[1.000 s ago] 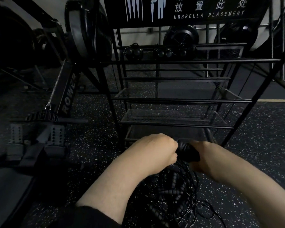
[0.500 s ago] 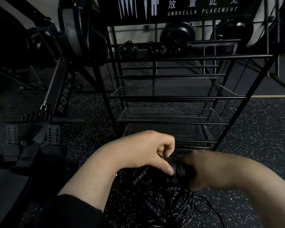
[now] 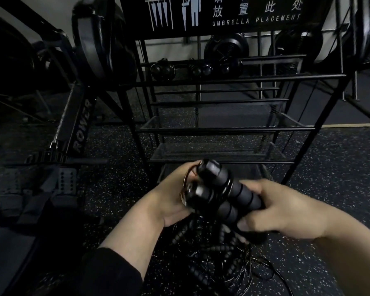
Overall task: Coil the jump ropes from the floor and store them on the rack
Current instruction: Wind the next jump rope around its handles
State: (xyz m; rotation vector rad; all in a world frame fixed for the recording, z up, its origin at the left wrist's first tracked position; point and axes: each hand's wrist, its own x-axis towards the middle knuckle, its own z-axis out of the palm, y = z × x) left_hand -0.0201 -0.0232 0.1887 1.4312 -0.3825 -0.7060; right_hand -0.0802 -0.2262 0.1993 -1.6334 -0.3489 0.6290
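Rack (image 3: 222, 130) straight ahead, rower (image 3: 77, 129) to its left, rope tangle (image 3: 214, 257) apparently on floor (image 3: 340, 167) before it.

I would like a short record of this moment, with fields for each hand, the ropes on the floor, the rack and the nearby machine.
left hand: holds the cable end of the jump rope handles
right hand: grips the far end of the two black handles, held together
cable: a few turns wound round the handles
rope pile: tangled on the floor below the hands
rack: black, behind the hands, mesh shelves bare
rowing machine: left of the rack
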